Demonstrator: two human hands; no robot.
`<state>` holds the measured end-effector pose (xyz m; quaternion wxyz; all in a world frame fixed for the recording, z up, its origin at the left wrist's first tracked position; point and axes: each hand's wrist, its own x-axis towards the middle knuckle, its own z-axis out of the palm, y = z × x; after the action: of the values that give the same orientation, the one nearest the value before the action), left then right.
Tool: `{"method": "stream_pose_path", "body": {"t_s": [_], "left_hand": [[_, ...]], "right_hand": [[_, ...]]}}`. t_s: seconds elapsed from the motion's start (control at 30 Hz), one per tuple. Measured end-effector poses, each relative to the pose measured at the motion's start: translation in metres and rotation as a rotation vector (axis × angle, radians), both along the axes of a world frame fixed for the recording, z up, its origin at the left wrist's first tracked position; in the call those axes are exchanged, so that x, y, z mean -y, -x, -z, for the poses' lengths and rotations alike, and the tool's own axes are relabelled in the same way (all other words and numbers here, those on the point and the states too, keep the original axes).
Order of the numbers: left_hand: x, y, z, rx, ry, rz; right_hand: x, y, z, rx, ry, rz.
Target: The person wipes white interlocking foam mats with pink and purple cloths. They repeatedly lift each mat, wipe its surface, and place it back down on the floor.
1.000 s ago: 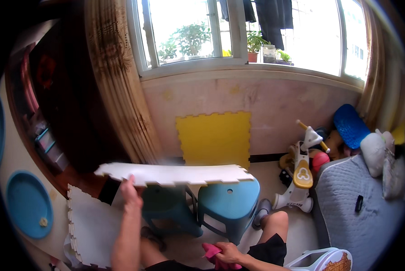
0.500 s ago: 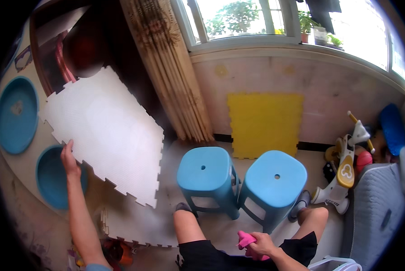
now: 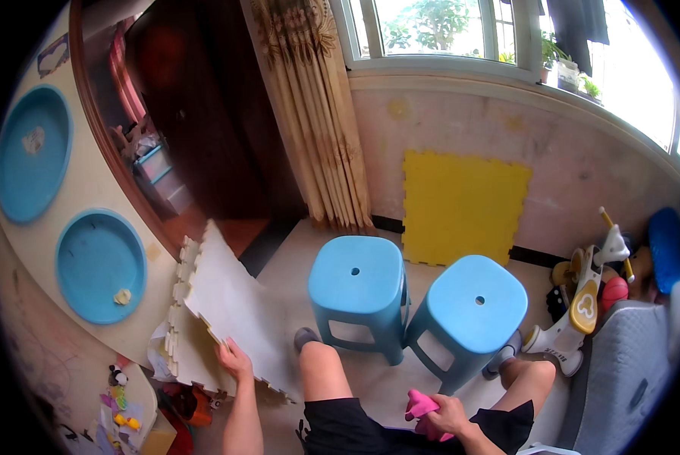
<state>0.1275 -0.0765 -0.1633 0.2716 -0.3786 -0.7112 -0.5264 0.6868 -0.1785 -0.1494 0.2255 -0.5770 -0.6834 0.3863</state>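
Note:
My left hand (image 3: 235,360) grips the lower edge of a white foam mat (image 3: 237,288) with notched edges, tilted upright at left. Behind it, more pale foam mats (image 3: 179,337) stand on edge against the wall. In my right hand (image 3: 447,417), resting over my lap, is a bunched pink cloth (image 3: 422,404). Two blue plastic stools stand before my knees, the left stool (image 3: 355,271) beside the right stool (image 3: 479,302). A yellow foam mat (image 3: 465,208) leans on the far wall under the window.
Two blue basins, an upper one (image 3: 32,163) and a lower one (image 3: 101,262), are at the left wall. A child's ride-on toy (image 3: 579,311) stands at right by a grey padded piece (image 3: 620,379). A curtain (image 3: 313,121) hangs beside a dark door (image 3: 203,114).
The white mat has come down from its raised position to stand near the other mats, my left hand moving right and lower with it. The pink cloth stays in my right hand.

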Motion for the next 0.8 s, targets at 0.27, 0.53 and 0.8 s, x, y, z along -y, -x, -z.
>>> {"method": "stream_pose_path", "body": {"t_s": [0.27,0.53,0.8], "left_hand": [[0.096,-0.02,0.075,0.35,0.398,-0.104],[0.116,-0.004,0.081,0.624,0.416,-0.26],[0.1,0.026,0.083,0.606,0.407,-0.37]], "right_hand": [[0.0,0.01,0.013,0.027,0.105,-0.06],[-0.007,0.018,0.005,0.026,0.141,-0.112],[-0.002,0.007,0.019,0.01,0.108,-0.044]]}}
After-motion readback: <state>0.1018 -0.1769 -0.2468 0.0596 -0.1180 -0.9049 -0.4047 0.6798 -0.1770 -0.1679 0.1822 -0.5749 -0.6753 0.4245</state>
